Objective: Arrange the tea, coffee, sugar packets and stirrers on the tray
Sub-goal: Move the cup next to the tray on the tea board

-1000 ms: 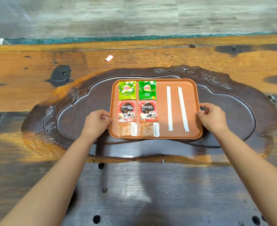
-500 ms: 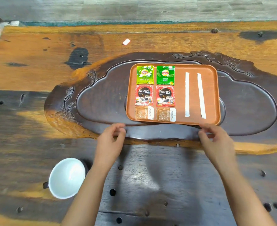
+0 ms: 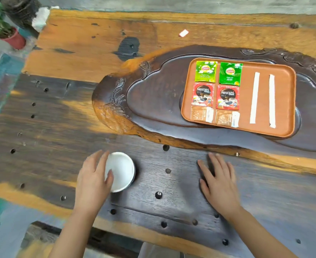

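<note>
Packets and stirrers all sit laid out on the orange tray, which rests in the hollow of the dark carved board on the wooden table. Two green tea sachets form the far row, two red coffee sachets the middle, two brown sugar packets the near row, and two white stirrers lie side by side to their right, apart from one another. Nothing of the task's goods shows loose on the table, so the arranging looks finished, to my eye.

Both hands are well clear of the tray. The left hand is spread open, fingers loosely curved at the rim of a white bowl, not yet closed round it. The right hand lies flat and open over the table, holding nothing.

Any next move would seem to concern the bowl: a closing of the fingers round its wall before lifting.
</note>
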Motion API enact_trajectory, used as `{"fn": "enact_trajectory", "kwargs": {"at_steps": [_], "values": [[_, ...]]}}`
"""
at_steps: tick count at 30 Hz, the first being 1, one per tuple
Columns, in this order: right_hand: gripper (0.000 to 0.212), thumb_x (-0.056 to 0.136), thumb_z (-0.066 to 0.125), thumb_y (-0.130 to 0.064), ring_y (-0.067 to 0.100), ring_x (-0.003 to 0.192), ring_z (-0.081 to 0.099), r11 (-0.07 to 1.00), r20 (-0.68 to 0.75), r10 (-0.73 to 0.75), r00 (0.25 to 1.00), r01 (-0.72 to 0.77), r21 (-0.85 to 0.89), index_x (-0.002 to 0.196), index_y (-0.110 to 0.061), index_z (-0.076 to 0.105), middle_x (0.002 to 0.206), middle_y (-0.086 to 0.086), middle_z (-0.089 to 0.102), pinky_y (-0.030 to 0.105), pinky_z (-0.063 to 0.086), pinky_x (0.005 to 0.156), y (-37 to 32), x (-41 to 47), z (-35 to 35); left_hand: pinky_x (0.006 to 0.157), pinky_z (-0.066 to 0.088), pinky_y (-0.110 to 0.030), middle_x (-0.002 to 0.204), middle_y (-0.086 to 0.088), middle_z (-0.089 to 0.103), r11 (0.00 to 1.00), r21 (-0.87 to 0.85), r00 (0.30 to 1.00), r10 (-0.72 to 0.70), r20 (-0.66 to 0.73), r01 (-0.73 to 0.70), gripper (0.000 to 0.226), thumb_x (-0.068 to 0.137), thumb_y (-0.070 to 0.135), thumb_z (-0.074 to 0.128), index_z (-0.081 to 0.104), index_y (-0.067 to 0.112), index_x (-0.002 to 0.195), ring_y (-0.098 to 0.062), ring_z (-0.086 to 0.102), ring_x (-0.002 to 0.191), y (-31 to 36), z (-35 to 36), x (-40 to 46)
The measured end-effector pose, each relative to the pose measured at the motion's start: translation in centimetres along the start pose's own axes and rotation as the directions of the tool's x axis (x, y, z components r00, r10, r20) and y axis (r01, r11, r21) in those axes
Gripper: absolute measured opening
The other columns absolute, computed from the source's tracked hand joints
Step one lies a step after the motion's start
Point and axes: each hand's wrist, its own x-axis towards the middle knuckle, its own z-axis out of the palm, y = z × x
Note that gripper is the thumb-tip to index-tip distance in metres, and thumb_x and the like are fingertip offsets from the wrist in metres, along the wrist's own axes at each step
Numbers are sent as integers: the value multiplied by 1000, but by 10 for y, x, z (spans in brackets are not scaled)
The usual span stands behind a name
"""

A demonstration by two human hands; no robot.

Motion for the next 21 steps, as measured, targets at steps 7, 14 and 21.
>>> {"fn": "enact_trajectory", "kwargs": {"at_steps": [7, 14, 21], "values": [[59, 94, 13, -50, 30, 141, 19, 997, 116, 56, 992, -49, -62, 142, -23, 35, 151, 15, 31, 53, 13, 109, -3, -4, 13, 75, 46, -38, 102, -9, 64, 902, -328, 959, -250, 136, 282, 21, 90, 17, 56, 63, 8, 108, -26, 57, 96, -37, -4, -22], [64, 93, 11, -57, 25, 142, 15, 998, 131, -2, 991, 9, -57, 144, -24, 31, 153, 10, 26, 52, 10, 111, -2, 0, 12, 55, 50, -17, 77, -8, 65, 520, -731, 895, -306, 324, 442, 12, 92, 3, 50, 60, 1, 99, -4, 62, 66, -39, 4, -23], [60, 93, 20, -55, 25, 141, 19, 990, 127, -114, 985, 123, -63, 145, -26, 29, 154, 9, 27, 53, 11, 112, 1, 17, 11, 55, 49, -16, 57, -1, 61, 367, -817, 894, -227, 386, 445, 9, 94, 4, 46, 53, 2, 88, -10, 56, 57, -30, 12, -11]]}}
